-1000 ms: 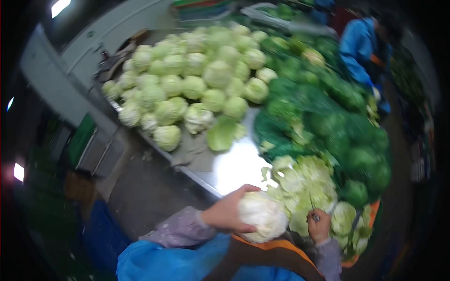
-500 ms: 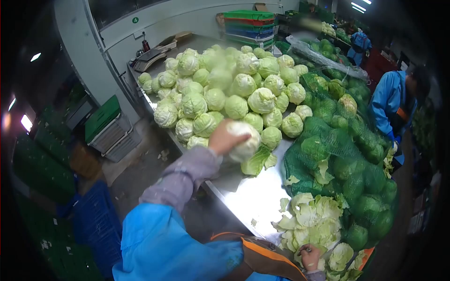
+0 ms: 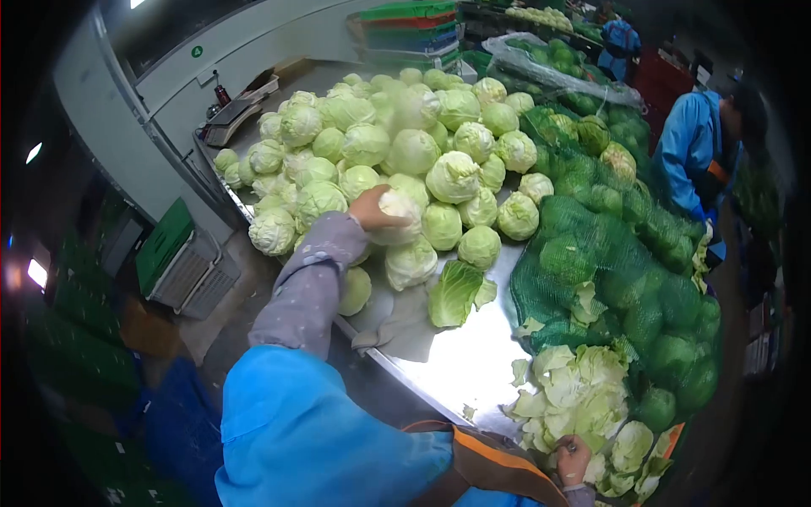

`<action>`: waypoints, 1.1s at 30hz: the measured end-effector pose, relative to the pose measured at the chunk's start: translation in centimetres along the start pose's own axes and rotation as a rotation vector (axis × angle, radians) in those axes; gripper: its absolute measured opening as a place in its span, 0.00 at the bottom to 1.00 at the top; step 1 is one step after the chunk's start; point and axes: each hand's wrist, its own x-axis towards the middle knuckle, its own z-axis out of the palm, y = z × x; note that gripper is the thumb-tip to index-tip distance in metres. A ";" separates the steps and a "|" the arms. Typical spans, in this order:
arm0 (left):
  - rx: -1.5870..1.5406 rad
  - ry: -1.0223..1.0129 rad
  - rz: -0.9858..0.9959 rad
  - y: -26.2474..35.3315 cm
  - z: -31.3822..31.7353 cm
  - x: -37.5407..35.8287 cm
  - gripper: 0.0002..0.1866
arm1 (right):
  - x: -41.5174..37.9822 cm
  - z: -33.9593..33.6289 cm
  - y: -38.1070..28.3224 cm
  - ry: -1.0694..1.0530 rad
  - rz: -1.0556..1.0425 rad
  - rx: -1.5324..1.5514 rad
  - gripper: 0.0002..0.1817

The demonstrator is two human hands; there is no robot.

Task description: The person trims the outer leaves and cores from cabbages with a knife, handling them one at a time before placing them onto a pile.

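My left hand [image 3: 373, 209] reaches out to the near side of a heap of cabbages [image 3: 367, 145]. Its fingers are wrapped round a pale, trimmed cabbage [image 3: 400, 218], which rests among or just over the others. A loose green leaf [image 3: 453, 293] lies on the metal table, right of a grey cloth [image 3: 405, 328]. Down at the lower right, my right hand [image 3: 574, 459] is closed beside a pile of stripped cabbage leaves [image 3: 574, 389]. A small dark bit shows at its fingers, too little to name.
Green net sacks of cabbages [image 3: 600, 279] fill the table's right side. Stacked crates [image 3: 410, 34] stand behind it, and a lidded crate [image 3: 182, 258] is on the floor at left. A co-worker in a blue smock [image 3: 688, 148] stands at far right.
My left hand has carried the cabbage away from me and left, from above the near edge into the heap. My right hand stays by the leaves. The view has shifted slightly.
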 end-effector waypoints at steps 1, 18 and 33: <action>0.200 0.168 0.098 -0.3 0.6 -0.2 0.49 | 0.2 0.0 -0.6 0.051 -0.010 -0.016 0.10; 0.416 -0.483 0.738 22.7 40.2 -20.6 0.30 | 2.1 5.6 5.3 -0.005 0.380 1.238 0.45; -0.194 -0.806 0.925 45.8 57.3 -38.5 0.24 | -5.5 -26.4 32.4 0.750 0.492 0.957 0.31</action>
